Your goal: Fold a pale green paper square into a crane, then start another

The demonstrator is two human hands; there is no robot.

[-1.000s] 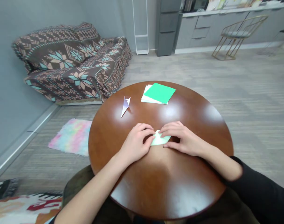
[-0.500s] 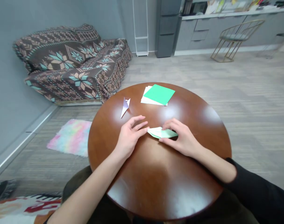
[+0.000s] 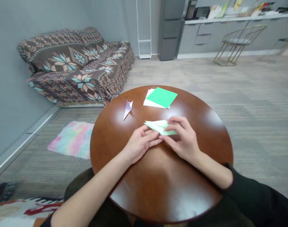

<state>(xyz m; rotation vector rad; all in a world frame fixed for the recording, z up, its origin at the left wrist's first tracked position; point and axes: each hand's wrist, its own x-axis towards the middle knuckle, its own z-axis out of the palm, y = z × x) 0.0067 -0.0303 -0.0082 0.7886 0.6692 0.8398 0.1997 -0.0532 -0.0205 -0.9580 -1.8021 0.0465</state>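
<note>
A pale green folded paper (image 3: 160, 125) is held slightly tilted over the middle of the round table, its pointed end toward the left. My left hand (image 3: 144, 141) grips its near left edge, fingers together along the lower side. My right hand (image 3: 184, 138) has the right part between thumb and fingers, which hide some of the folds. The fingertips of both hands meet at the near edge. Beyond my left hand stands a small white and purple folded paper figure (image 3: 127, 110).
A green square sheet (image 3: 162, 97) lies on white sheets (image 3: 147, 102) at the far side of the brown round table (image 3: 158, 186). Farther off are a covered sofa (image 3: 75, 67), a fluffy pastel rug (image 3: 73, 138) and a metal-framed chair (image 3: 238, 42).
My left hand has moved right and closed on the folded paper. The paper has turned and risen slightly, showing more of its upper face. My right hand keeps hold of it.
</note>
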